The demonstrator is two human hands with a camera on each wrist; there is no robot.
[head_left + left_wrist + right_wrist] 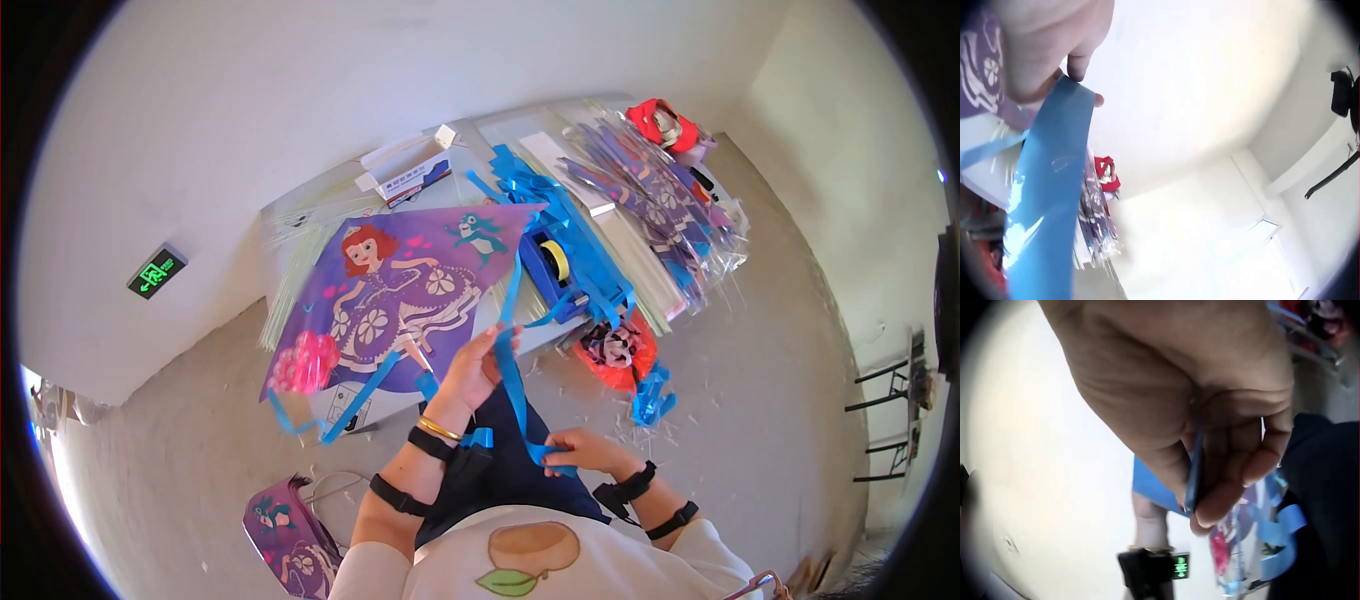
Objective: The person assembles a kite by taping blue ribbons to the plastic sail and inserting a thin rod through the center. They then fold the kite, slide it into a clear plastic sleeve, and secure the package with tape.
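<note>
A glossy blue ribbon hangs in a band between my two hands over my lap. Its upper part is pinched by my left hand, near the table's front edge. In the left wrist view the ribbon runs down broad and flat from the left fingertips. Lower and to the right, my right hand pinches the other part between thumb and fingers. The right wrist view shows the ribbon edge-on between the right fingertips. Beyond the left hand lies a purple kite-shaped sheet with a cartoon princess.
A blue tape dispenser with yellow tape stands on the table, beside a heap of blue ribbon. A pink bundle rests on the sheet. Behind are an opened box and plastic-wrapped printed sheets. A red bag hangs at the front edge.
</note>
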